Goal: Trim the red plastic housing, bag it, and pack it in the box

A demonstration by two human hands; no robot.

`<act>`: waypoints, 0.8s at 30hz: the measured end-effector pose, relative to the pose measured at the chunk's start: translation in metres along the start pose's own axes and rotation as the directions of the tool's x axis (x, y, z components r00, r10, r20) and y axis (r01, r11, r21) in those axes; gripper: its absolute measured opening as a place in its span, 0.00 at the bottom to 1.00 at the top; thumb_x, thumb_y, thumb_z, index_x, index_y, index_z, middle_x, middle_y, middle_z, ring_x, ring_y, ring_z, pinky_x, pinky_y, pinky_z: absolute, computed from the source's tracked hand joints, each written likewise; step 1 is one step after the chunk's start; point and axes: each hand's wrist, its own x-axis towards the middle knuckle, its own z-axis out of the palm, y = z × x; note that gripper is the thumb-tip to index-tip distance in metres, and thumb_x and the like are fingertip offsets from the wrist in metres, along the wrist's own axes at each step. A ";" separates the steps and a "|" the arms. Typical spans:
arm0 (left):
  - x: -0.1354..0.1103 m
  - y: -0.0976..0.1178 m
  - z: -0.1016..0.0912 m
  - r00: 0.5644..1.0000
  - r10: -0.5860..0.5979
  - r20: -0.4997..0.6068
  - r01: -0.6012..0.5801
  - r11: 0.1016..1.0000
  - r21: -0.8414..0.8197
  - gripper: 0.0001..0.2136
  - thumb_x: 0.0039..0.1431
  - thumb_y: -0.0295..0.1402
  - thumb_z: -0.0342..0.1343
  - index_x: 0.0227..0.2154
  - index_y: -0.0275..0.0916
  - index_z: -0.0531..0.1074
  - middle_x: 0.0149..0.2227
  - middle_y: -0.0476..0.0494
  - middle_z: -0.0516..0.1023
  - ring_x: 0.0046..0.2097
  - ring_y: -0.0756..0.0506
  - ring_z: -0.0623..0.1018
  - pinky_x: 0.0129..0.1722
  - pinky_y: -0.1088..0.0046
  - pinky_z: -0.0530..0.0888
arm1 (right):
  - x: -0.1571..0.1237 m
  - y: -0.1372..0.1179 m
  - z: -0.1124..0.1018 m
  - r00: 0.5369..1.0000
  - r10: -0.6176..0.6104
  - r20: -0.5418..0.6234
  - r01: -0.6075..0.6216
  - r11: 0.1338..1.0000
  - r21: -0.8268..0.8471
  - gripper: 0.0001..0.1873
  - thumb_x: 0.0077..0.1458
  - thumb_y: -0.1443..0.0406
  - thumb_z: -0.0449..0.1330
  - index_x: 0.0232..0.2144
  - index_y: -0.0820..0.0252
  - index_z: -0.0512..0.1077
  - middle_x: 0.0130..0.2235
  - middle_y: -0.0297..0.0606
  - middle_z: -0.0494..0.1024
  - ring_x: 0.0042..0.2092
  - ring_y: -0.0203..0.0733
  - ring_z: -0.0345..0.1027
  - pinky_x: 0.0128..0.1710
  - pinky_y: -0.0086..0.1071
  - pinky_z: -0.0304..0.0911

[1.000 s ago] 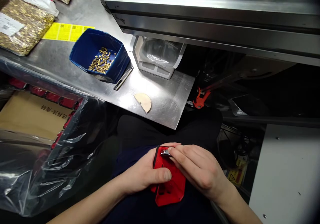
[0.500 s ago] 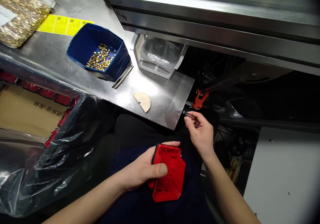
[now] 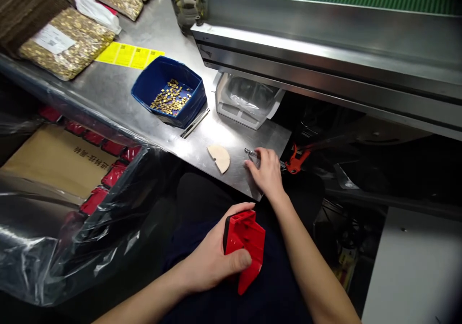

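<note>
Left hand [image 3: 211, 256] pinches the red shell [image 3: 254, 242] — right hand [image 3: 267, 172] lies spread over the metal tool [image 3: 250, 152].

Blue bin [image 3: 153, 81] on metal table [image 3: 117, 89]

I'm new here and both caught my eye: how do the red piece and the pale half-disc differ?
The red piece is hollowed; the half-disc looks flat. The left hand grips the red piece, while the half-disc lies on the metal table.
</note>
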 end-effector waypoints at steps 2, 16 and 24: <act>-0.003 0.002 -0.003 0.999 0.024 -0.043 -0.019 0.994 0.111 0.35 0.65 0.53 0.60 0.67 0.46 0.54 0.50 0.40 0.73 0.50 0.38 0.76 0.53 0.58 0.72 | -0.020 -0.004 -0.019 1.000 0.011 0.017 -0.012 0.999 0.036 0.20 0.63 0.53 0.61 0.51 0.59 0.72 0.52 0.49 0.73 0.50 0.51 0.70 0.53 0.44 0.67; 0.016 -0.003 -0.019 0.914 0.282 -0.292 -0.079 0.829 0.554 0.19 0.71 0.44 0.55 0.62 0.51 0.69 0.64 0.44 0.69 0.64 0.38 0.69 0.65 0.58 0.65 | -0.163 -0.070 -0.069 0.850 -0.144 0.507 -0.090 0.908 0.409 0.17 0.68 0.50 0.57 0.37 0.56 0.75 0.35 0.36 0.77 0.38 0.43 0.67 0.41 0.35 0.62; 0.025 -0.006 -0.023 0.897 0.303 -0.321 -0.132 0.878 0.459 0.14 0.75 0.39 0.50 0.50 0.48 0.81 0.53 0.50 0.83 0.57 0.42 0.78 0.59 0.67 0.71 | -0.161 -0.061 -0.070 0.815 -0.093 0.572 -0.215 0.868 0.447 0.17 0.66 0.51 0.59 0.32 0.56 0.73 0.34 0.35 0.74 0.39 0.43 0.65 0.42 0.34 0.60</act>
